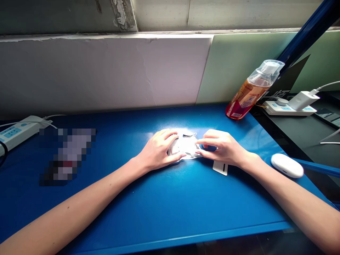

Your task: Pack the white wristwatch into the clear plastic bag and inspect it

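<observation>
A shiny whitish packet (187, 146), seemingly of clear plastic, lies on the blue table (148, 205), washed out by glare. My left hand (160, 148) curls around its left side, with the thumb along the near edge and the fingers at the far edge. At the right edge, my right hand (223, 145) holds the packet between bent fingers and thumb. What is inside the packet I cannot make out. Partly under my right hand lies a small white card (220, 168) with a dark slot.
An orange-red bottle (248, 95) with a clear cap stands at the back right. A white oval case (287, 165) sits near the right edge. Power strips lie at left (22, 129) and right (290, 108). A pixelated item (70, 152) rests on the left. A wall runs behind.
</observation>
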The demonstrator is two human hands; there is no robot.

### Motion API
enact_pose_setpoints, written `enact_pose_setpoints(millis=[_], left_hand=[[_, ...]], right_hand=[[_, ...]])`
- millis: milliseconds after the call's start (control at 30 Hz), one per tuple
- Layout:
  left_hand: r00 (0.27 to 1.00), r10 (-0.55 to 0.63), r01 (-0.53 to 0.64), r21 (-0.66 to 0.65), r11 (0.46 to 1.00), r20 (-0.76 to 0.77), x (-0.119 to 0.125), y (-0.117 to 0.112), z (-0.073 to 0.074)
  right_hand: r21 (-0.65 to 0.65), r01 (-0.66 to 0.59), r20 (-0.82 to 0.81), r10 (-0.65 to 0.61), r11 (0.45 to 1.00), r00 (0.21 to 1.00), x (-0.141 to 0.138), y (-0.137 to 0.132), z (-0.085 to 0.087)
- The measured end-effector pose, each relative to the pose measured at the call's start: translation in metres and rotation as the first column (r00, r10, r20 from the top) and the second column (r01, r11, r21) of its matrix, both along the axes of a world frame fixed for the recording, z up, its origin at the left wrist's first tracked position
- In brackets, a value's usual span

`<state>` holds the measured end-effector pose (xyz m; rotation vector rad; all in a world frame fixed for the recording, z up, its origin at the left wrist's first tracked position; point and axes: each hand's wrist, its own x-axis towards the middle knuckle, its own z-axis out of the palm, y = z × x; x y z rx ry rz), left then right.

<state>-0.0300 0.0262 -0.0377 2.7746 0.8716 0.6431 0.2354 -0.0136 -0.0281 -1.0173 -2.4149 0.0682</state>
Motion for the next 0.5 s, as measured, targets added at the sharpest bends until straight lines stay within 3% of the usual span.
enact_pose_setpoints(millis=[233, 500], left_hand=[[0.998, -0.067, 0.067, -0.022, 0.998, 0.001, 0.0, 0.003, 0.002], [0.987, -0.067, 0.062, -0.035, 0.997, -0.145, -0.004, 0.006, 0.013]], right_hand=[[-0.207, 0.03, 0.025, -0.025, 0.978, 0.999, 0.006, 0.002, 0.001], [-0.214, 0.101, 0.062, -0.09, 0.972, 0.994, 0.004, 0.002, 0.001]])
